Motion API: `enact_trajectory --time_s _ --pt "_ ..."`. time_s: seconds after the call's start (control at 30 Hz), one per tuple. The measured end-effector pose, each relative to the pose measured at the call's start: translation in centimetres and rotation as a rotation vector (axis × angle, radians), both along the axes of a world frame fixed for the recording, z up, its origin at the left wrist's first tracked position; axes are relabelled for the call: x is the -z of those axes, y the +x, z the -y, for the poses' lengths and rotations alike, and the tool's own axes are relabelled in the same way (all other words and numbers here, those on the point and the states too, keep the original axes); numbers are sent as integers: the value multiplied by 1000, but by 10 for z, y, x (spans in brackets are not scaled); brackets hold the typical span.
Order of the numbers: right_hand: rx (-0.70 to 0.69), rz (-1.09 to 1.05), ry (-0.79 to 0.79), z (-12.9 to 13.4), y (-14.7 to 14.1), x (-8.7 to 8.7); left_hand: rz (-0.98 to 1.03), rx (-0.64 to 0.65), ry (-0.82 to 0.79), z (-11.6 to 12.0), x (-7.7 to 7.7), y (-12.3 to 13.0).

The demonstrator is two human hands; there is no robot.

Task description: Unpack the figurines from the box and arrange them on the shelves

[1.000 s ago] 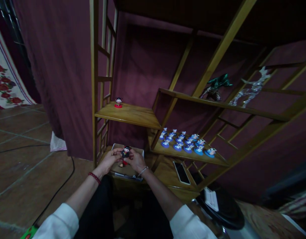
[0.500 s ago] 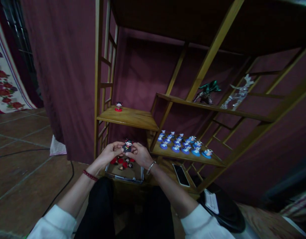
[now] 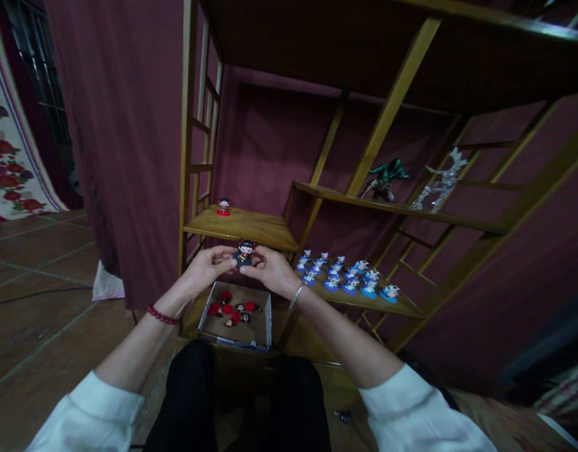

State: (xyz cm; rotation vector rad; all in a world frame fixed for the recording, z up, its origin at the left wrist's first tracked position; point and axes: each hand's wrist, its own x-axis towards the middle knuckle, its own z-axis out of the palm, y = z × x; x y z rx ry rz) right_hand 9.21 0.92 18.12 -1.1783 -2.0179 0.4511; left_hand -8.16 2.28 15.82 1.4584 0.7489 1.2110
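Between my two hands is a small doll figurine (image 3: 246,250) with black hair, red hair ties and a dark base, held upright. My left hand (image 3: 212,266) pinches the base from the left, while my right hand (image 3: 271,269) grips it from the right. Both are just in front of the upper left wooden shelf (image 3: 251,227). A similar figurine on a red base (image 3: 223,207) stands at that shelf's left end. Below my hands, an open cardboard box (image 3: 208,336) holds several more figurines with red bases, lying down.
Rows of blue and purple figurines (image 3: 349,285) stand on the lower right shelf. Higher up are a green animal statue (image 3: 387,179) and a clear deer-like ornament (image 3: 443,182). A slanting wooden post (image 3: 395,107) crosses the cabinet. A dark red curtain (image 3: 114,150) hangs at left.
Both hands have lifted the figurine upward, closer to the upper left shelf. The box beneath is now more fully in view. My right forearm now covers the phone.
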Motion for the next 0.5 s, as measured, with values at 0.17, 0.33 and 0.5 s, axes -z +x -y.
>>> enact_trajectory --time_s 0.17,0.33,0.5 --pt "-74 -98 -60 -11 -3 -18 23 -28 55 -8 -14 1" --pt "-89 -175 -99 -31 -5 -35 53 -67 111 -25 -25 3" --pt "-84 -215 -132 -57 -8 -47 -114 -193 262 -48 -30 3"
